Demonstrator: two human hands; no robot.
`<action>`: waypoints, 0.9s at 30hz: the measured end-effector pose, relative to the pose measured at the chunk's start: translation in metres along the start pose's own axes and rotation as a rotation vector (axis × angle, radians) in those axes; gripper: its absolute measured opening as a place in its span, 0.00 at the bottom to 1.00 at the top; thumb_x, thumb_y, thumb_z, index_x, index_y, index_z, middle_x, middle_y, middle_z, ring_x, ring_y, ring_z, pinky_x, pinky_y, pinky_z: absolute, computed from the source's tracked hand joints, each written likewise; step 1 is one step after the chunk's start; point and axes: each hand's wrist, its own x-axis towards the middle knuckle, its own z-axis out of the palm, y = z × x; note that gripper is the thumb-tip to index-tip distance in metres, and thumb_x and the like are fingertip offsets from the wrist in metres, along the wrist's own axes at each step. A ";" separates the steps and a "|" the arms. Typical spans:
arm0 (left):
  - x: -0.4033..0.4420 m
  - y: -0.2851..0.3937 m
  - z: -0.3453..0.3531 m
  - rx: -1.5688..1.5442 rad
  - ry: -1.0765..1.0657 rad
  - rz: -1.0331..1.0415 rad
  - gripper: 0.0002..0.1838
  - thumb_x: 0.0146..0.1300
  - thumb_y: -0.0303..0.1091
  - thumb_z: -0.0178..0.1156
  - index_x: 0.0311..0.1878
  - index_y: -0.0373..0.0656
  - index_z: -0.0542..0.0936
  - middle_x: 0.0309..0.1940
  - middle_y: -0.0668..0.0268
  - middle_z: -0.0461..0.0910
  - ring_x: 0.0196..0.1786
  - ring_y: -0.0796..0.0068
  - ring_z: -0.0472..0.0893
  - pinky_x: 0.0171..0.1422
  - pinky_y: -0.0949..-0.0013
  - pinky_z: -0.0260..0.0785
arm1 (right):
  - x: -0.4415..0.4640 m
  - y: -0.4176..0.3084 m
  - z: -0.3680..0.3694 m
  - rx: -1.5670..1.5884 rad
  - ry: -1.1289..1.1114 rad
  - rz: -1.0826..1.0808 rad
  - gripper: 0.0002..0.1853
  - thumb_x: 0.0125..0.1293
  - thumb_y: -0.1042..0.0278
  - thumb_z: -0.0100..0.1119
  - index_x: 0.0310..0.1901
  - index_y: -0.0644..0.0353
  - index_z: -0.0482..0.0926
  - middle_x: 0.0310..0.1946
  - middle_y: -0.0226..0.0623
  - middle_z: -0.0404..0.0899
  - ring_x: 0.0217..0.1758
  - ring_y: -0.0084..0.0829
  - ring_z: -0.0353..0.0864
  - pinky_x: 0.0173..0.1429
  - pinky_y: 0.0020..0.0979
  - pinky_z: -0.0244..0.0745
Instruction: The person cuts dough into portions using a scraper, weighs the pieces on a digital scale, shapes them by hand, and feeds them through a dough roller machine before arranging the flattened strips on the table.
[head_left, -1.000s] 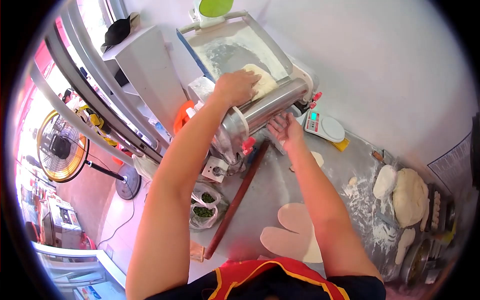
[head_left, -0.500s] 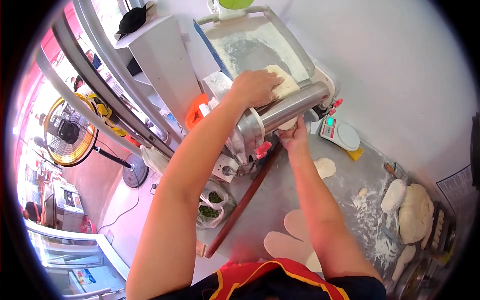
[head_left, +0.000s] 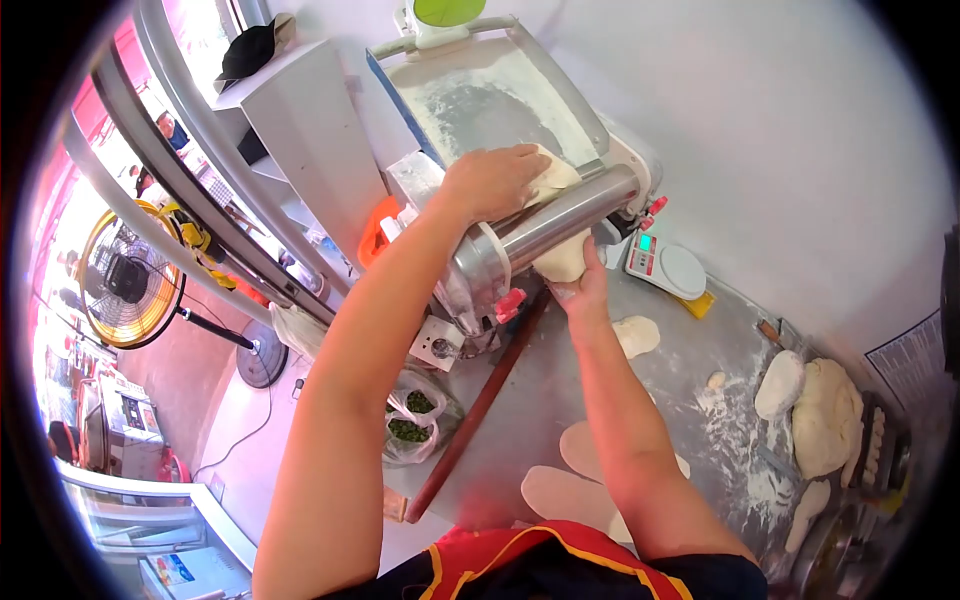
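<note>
A pale sheet of dough [head_left: 562,260] passes through a dough roller machine with a shiny metal roller [head_left: 570,215]. Its upper part [head_left: 556,178] lies on the feed side, below a floured tray [head_left: 490,105]. My left hand [head_left: 495,182] rests flat on that upper part, fingers stretched out and partly hidden behind the hand. Below the roller, my right hand [head_left: 585,288] holds the emerging end from underneath, with the thumb up along its right edge. Flattened dough pieces [head_left: 568,497] lie on the counter near my body, partly behind my right forearm.
A digital scale [head_left: 668,268] stands right of the machine. A long wooden rolling pin [head_left: 475,410] lies beside a bag of chopped greens [head_left: 412,425]. A big dough lump [head_left: 828,420] and scattered flour are at the right. A fan [head_left: 130,275] stands on the left.
More dough has come out below the roller, and less shows above it. My left hand has stayed on the upper part while my right hand holds the lower end. The view has shifted slightly.
</note>
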 end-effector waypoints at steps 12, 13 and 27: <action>0.005 -0.006 0.008 0.009 0.036 0.029 0.19 0.61 0.35 0.54 0.57 0.49 0.74 0.58 0.61 0.74 0.60 0.57 0.72 0.62 0.59 0.66 | -0.033 -0.010 -0.027 -0.061 -0.085 -0.021 0.27 0.66 0.68 0.54 0.65 0.62 0.62 0.60 0.44 0.71 0.63 0.44 0.71 0.67 0.48 0.67; 0.004 -0.003 0.006 0.010 0.052 0.036 0.18 0.62 0.34 0.53 0.56 0.49 0.75 0.59 0.61 0.73 0.60 0.57 0.72 0.63 0.60 0.65 | -0.042 -0.011 -0.021 -0.052 -0.192 -0.049 0.26 0.67 0.67 0.53 0.65 0.62 0.61 0.60 0.43 0.70 0.63 0.43 0.71 0.68 0.46 0.66; 0.007 -0.003 0.008 -0.038 0.035 -0.045 0.16 0.64 0.38 0.50 0.53 0.54 0.80 0.53 0.61 0.78 0.56 0.59 0.75 0.60 0.60 0.67 | -0.080 -0.025 -0.023 -0.042 0.196 -0.013 0.20 0.69 0.71 0.49 0.61 0.64 0.64 0.57 0.43 0.72 0.58 0.41 0.75 0.57 0.46 0.77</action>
